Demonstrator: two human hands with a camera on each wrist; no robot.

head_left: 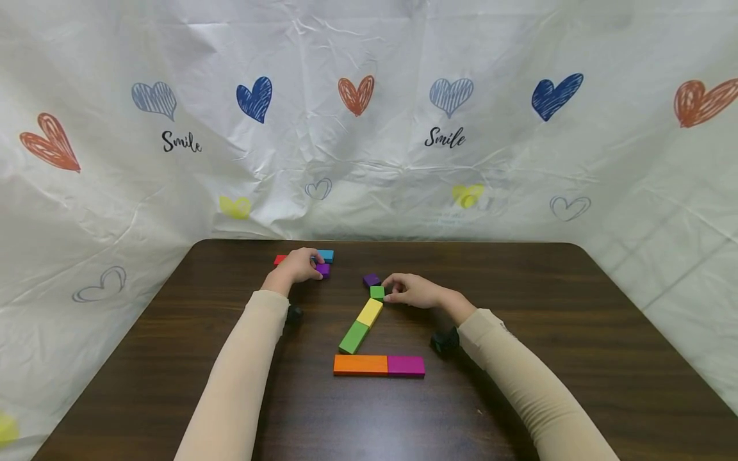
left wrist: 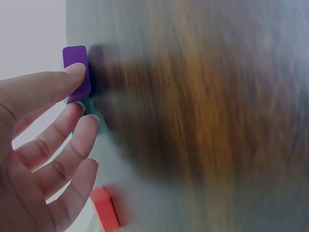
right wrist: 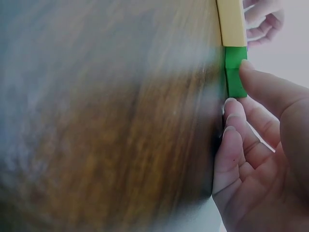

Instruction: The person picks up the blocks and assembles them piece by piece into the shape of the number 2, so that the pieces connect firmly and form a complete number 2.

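Note:
Far left of centre, my left hand [head_left: 296, 264] pinches a purple block [left wrist: 75, 54] between thumb and fingers. The same purple block [head_left: 324, 271] shows just right of the fingertips in the head view, in front of a blue block [head_left: 326, 255]. Partly hidden behind that hand lies a red block [head_left: 280, 259]. My right hand [head_left: 418, 291] holds a small green block [head_left: 377, 293] by its side, with the thumb on it in the right wrist view. That green block stands at the far end of a yellow block [head_left: 369, 312]. A dark purple block [head_left: 371, 280] is just beyond it.
A longer green block [head_left: 353, 337] continues the slanted line from the yellow one. Nearer on the dark wooden table [head_left: 519, 397], an orange block [head_left: 360, 365] and a magenta block [head_left: 406, 366] lie end to end. A white printed curtain [head_left: 380, 153] hangs behind the table.

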